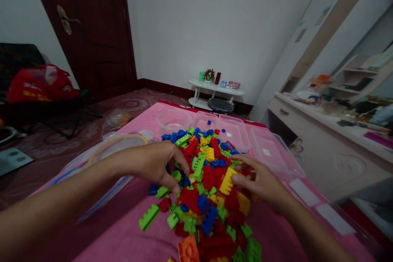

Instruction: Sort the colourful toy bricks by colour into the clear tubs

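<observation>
A heap of toy building bricks (208, 176) in red, green, blue, yellow and orange covers the middle of the pink cloth. My left hand (158, 161) reaches into the heap's left side, thumb and fingers apart, above small blue and green bricks; nothing shows held in it. On the right side, my right hand (260, 178) has its thumb against a long yellow brick (227, 181), with its fingers bent behind. The yellow brick is tilted. Nearer to me lie a long green brick (149, 217), a blue brick (209, 220) and an orange brick (188, 249).
Behind the heap stand a round clear tub (174, 111) and clear rectangular boxes (233, 120), (273, 151), with a few blue pieces in the boxes. Clear lids with coloured rims (92, 157) lie left. White labels (334, 217) are on the right. Beyond is a low white shelf (196, 84).
</observation>
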{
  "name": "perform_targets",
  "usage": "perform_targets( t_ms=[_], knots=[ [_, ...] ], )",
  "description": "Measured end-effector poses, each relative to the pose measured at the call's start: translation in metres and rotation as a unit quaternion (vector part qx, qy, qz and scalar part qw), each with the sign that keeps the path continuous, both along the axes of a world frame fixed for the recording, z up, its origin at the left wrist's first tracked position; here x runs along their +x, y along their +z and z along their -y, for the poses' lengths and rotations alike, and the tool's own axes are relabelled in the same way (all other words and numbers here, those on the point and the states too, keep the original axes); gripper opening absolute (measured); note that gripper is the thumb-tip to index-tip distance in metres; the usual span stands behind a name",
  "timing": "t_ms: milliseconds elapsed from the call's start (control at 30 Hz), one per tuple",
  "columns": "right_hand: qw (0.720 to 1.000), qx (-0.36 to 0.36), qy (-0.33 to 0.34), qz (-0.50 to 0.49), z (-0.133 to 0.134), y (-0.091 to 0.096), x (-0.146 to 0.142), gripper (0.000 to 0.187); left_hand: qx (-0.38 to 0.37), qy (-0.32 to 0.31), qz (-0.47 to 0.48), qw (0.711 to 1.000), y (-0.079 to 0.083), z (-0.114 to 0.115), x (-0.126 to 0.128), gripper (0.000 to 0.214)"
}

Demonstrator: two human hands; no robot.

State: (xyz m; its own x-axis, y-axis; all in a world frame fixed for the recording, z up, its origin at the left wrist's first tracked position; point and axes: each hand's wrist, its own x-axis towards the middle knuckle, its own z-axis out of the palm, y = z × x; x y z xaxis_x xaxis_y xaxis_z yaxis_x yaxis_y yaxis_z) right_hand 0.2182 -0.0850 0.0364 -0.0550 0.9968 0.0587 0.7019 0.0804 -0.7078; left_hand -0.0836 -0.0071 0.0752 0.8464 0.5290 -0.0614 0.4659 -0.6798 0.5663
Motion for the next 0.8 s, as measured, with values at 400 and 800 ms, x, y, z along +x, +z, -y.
perform_targets(
  t_ms=[400,800],
  knots=[
    [0.977,0.024,-0.072,0.201,-0.052,-0.033,-0.025,0.063,0.237,0.243,-0.033,0.94,-0.052,-0.043,0.061,0.076],
    [0.96,-0.07,0.118,-0.244,-0.027,-0.019,-0.024,0.069,0.048,0.009,0.091,0.995,-0.041,-0.022,0.053,0.056]
  ],
)
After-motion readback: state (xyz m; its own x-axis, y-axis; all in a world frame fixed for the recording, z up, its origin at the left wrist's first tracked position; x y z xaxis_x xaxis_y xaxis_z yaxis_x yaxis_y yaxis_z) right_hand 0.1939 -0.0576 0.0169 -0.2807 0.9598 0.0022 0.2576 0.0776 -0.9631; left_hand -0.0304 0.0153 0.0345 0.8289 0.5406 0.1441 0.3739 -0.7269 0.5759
